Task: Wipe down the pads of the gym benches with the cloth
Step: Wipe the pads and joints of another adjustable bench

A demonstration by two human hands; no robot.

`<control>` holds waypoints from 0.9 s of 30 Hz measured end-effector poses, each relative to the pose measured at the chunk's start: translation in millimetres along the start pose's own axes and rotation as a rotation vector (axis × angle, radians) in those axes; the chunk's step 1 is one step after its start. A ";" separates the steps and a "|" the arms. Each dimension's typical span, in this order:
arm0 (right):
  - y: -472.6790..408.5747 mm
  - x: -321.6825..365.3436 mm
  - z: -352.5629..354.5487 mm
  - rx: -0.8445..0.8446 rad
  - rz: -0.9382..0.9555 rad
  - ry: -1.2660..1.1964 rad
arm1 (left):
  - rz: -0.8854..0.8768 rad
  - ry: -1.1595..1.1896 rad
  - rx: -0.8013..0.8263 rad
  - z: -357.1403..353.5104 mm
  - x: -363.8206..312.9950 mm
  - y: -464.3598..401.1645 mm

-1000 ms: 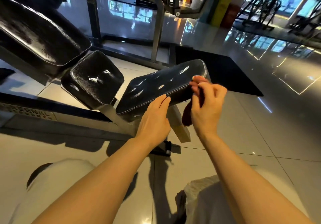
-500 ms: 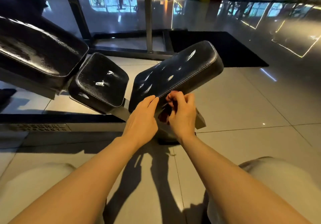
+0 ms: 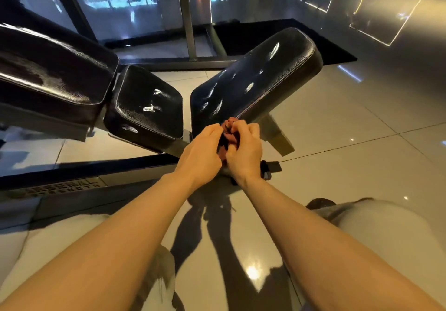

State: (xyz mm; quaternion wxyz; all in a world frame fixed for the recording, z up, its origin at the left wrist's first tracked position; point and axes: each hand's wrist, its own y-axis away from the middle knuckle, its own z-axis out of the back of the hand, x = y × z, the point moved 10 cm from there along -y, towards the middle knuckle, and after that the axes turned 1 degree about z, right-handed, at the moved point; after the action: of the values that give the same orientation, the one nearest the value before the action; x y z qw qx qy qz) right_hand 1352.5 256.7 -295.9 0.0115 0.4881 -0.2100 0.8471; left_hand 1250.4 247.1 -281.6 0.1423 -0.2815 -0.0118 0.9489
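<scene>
1. Nearest, two bare forearms reach forward from the lower edge of the view over a glossy tiled floor (image 3: 362, 166); pale-clad knees show at either side.
2. Left hand (image 3: 201, 152) and right hand (image 3: 243, 152) meet just below the near corner of the right-hand pad (image 3: 255, 84).
3. Cloth (image 3: 229, 129), reddish-brown, sits bunched between the two hands, its top just at the pad's lower edge; whether it touches the pad cannot be told.
4. Right hand fingers (image 3: 241, 126) are curled round the cloth, gripping it. Left hand fingers (image 3: 213, 128) bend inward against the cloth's left side; a firm hold cannot be told.
5. Right-hand pad: black, stitched, tilted up toward the far right, with bright glints on its surface.
6. Middle pad (image 3: 144, 108), smaller and black, lies just left of it, a narrow gap between them.
7. Large back pad (image 3: 53, 69) rises at far left, just beside the middle pad.
8. Bench frame (image 3: 72, 185) runs along the floor under the pads, lettering partly legible.
9. Beyond, a dark floor mat (image 3: 265, 35) and upright metal posts (image 3: 188, 21).
</scene>
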 end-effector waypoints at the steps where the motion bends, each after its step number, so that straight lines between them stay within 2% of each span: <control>1: 3.0 -2.9 -5.8 0.042 -0.028 0.002 | -0.003 0.000 0.009 1.4 1.8 0.8; 3: 6.7 -5.4 2.5 -0.005 -0.083 0.019 | -0.003 -0.006 0.028 2.1 7.5 1.6; 6: 12.8 -11.5 50.4 -0.387 -0.217 0.010 | -0.014 -0.011 0.049 0.5 15.6 -1.3; 8: 11.4 -12.6 67.6 -0.554 -0.252 -0.059 | -0.023 -0.017 0.065 -1.2 19.4 -2.8; 9: 7.1 -10.3 66.3 -0.561 -0.233 -0.083 | -0.031 -0.019 0.073 -1.5 20.6 -2.9; 13: 2.8 -0.6 26.9 -0.395 -0.182 -0.064 | -0.096 -0.030 0.109 -3.4 21.5 -1.0; 17: 11.5 -41.6 11.2 -0.323 -0.418 -0.090 | -0.132 -0.067 0.135 -6.4 25.0 -2.2; 19: 21.4 -54.8 23.9 -0.413 -0.516 -0.069 | -0.127 -0.053 0.130 -6.0 27.8 -3.9; 20: 24.3 -49.6 33.4 -0.487 -0.493 -0.073 | -0.127 -0.044 0.126 -5.2 27.3 -4.4; 22: 20.0 -24.2 44.9 -0.586 -0.327 -0.087 | -0.136 -0.027 0.119 -3.7 25.7 -6.7; 24: 9.3 -4.9 39.4 -0.559 -0.195 -0.070 | -0.145 -0.023 0.129 -4.0 26.5 -8.0; 27: 3.0 -12.3 26.9 -0.481 -0.256 -0.071 | -0.154 -0.033 0.146 -4.9 28.2 -8.1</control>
State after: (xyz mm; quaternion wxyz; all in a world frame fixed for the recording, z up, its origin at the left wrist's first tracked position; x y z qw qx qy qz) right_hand 1380.4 246.4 -295.4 0.2266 0.5233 -0.3422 0.7468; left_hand 1232.6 262.4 -299.8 0.2349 -0.2529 0.0336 0.9379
